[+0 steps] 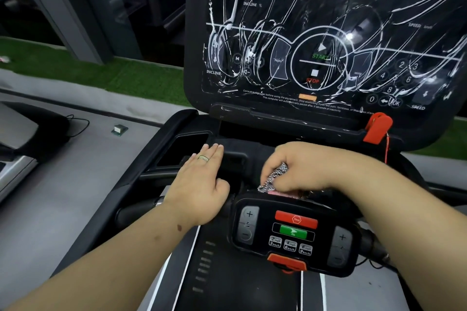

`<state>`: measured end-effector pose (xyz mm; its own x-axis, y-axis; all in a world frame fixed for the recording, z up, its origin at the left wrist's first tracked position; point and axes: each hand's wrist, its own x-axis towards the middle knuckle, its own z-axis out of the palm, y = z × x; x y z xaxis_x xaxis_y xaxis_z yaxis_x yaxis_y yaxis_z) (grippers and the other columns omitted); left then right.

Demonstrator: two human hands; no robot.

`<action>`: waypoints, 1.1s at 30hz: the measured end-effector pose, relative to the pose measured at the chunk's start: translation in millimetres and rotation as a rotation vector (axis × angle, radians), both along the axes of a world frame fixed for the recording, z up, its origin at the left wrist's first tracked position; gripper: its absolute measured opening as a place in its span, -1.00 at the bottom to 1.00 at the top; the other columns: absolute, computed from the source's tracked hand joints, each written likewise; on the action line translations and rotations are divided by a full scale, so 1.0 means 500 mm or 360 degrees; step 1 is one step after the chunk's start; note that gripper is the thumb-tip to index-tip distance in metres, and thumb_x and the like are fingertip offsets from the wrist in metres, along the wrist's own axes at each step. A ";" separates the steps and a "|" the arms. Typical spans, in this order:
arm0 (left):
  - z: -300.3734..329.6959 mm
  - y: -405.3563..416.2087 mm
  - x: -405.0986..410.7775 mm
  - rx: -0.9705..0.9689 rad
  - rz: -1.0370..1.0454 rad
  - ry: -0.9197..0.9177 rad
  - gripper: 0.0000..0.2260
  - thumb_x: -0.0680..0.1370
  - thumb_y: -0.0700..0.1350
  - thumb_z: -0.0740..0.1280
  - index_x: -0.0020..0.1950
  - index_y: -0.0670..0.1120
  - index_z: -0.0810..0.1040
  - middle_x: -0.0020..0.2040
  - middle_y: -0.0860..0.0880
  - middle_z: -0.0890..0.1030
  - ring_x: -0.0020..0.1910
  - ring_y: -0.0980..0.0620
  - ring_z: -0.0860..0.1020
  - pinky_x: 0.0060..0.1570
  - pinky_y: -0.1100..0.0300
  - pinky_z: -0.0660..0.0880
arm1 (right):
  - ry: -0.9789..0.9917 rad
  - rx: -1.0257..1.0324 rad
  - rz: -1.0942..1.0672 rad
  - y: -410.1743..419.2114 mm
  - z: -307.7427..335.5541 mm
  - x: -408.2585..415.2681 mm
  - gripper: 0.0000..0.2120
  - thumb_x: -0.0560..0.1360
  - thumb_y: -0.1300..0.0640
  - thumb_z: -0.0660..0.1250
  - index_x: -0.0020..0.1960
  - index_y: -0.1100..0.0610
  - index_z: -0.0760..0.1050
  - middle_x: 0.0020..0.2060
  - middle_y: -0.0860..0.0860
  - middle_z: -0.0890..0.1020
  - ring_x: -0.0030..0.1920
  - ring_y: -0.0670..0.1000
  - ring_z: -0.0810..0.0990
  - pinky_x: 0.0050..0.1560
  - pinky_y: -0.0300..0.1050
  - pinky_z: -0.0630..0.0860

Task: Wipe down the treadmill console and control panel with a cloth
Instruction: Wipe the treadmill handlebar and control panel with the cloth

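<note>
Plainly the main risk sits just below the right hand (300, 169): the control panel (294, 231) carries a red Stop button (296, 219) and a green Go button (293, 231), and a cloth dragged over them with pressure could likely trigger the belt while the person leans over it. The console (328, 40) above is streaked all over with white foam lines, so a bunched cloth may well smear these rather than lift them. The cloth (274, 176), a checked black-and-white rag, lies crumpled at the panel's upper edge, with the right hand's fingers (269, 173) curled down around it, pinching it from above. The left hand (199, 181) rests flat beside it on the dark frame, its fingers (212, 151) straight and together, holding nothing.
</note>
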<state>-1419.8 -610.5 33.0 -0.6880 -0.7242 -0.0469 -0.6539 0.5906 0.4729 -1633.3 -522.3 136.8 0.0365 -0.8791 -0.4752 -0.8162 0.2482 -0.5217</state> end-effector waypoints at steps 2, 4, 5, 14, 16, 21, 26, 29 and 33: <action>-0.001 0.000 -0.001 -0.0003 -0.0005 -0.0007 -0.27 0.48 0.00 -0.02 0.68 -0.07 0.02 0.67 0.01 0.07 0.64 0.11 -0.09 0.61 0.15 -0.11 | -0.0009 -0.0084 -0.0002 -0.011 -0.013 0.028 -0.76 0.46 0.15 0.41 -0.02 -0.18 0.70 -0.11 -0.04 0.64 -0.09 0.01 0.65 0.01 -0.04 0.61; -0.002 0.001 0.000 -0.0010 0.0000 -0.0011 -0.27 0.48 0.01 -0.02 0.68 -0.07 0.03 0.67 0.01 0.07 0.64 0.11 -0.08 0.61 0.15 -0.11 | 0.0003 -0.0161 0.0037 -0.021 -0.025 0.051 -0.76 0.47 0.13 0.41 0.02 -0.18 0.69 -0.11 -0.04 0.61 -0.09 0.05 0.64 0.01 0.00 0.59; -0.002 0.001 0.000 -0.0015 0.0002 -0.0011 -0.27 0.48 0.01 -0.02 0.68 -0.07 0.03 0.67 0.01 0.07 0.64 0.11 -0.08 0.61 0.15 -0.11 | 0.0011 -0.0172 0.0055 -0.021 -0.026 0.054 -0.76 0.48 0.12 0.41 0.02 -0.19 0.68 -0.11 -0.04 0.60 -0.09 0.05 0.63 0.01 0.02 0.59; -0.005 -0.001 0.001 -0.0017 -0.0018 -0.0012 -0.28 0.49 0.00 -0.01 0.68 -0.07 0.03 0.67 0.03 0.07 0.64 0.12 -0.09 0.60 0.20 -0.15 | 0.0028 -0.0051 0.0001 -0.008 -0.007 0.022 -0.77 0.47 0.12 0.42 0.01 -0.19 0.69 -0.22 -0.19 0.63 -0.26 -0.24 0.58 -0.18 -0.31 0.51; -0.004 -0.001 0.001 -0.0027 -0.0015 -0.0017 -0.28 0.49 0.01 -0.02 0.68 -0.07 0.03 0.67 0.01 0.08 0.64 0.11 -0.08 0.60 0.19 -0.14 | 0.0056 -0.0169 0.0020 -0.024 -0.031 0.055 -0.79 0.48 0.05 0.43 0.05 -0.21 0.68 -0.16 -0.14 0.56 -0.15 -0.11 0.60 -0.02 -0.12 0.57; -0.003 0.001 0.001 -0.0026 -0.0015 -0.0019 -0.28 0.49 0.00 -0.01 0.68 -0.07 0.02 0.67 0.03 0.07 0.64 0.12 -0.09 0.61 0.15 -0.12 | 0.0016 -0.0010 0.0021 0.000 0.002 0.020 -0.77 0.50 0.14 0.40 0.03 -0.16 0.69 -0.28 -0.18 0.61 -0.34 -0.22 0.54 -0.22 -0.29 0.49; -0.002 0.001 0.001 -0.0008 -0.0008 -0.0026 -0.27 0.48 0.00 -0.02 0.69 -0.07 0.01 0.68 0.03 0.06 0.64 0.12 -0.10 0.61 0.16 -0.13 | 0.0017 0.0011 -0.0028 -0.001 0.007 0.017 -0.76 0.48 0.16 0.38 0.00 -0.16 0.69 -0.29 -0.19 0.65 -0.44 -0.25 0.52 -0.35 -0.34 0.43; 0.000 0.001 0.000 -0.0026 -0.0003 -0.0032 -0.27 0.48 0.00 -0.03 0.68 -0.07 0.03 0.67 0.02 0.07 0.65 0.10 -0.09 0.61 0.16 -0.13 | -0.0025 -0.0124 -0.0025 -0.016 -0.025 0.052 -0.76 0.48 0.13 0.39 -0.01 -0.20 0.68 -0.14 -0.08 0.62 -0.13 -0.05 0.64 -0.02 -0.07 0.59; -0.001 0.001 0.000 -0.0022 -0.0011 -0.0034 -0.28 0.49 0.01 -0.03 0.69 -0.07 0.02 0.67 0.03 0.06 0.64 0.13 -0.10 0.61 0.18 -0.14 | 0.0017 0.0000 0.0015 0.015 0.005 -0.001 -0.73 0.48 0.16 0.39 0.02 -0.20 0.69 -0.12 -0.11 0.65 -0.20 -0.15 0.60 -0.09 -0.23 0.55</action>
<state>-1419.8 -610.0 32.7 -0.6919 -0.7201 -0.0514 -0.6596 0.6016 0.4505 -1633.6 -514.7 139.5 0.0397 -0.8789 -0.4754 -0.8241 0.2403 -0.5129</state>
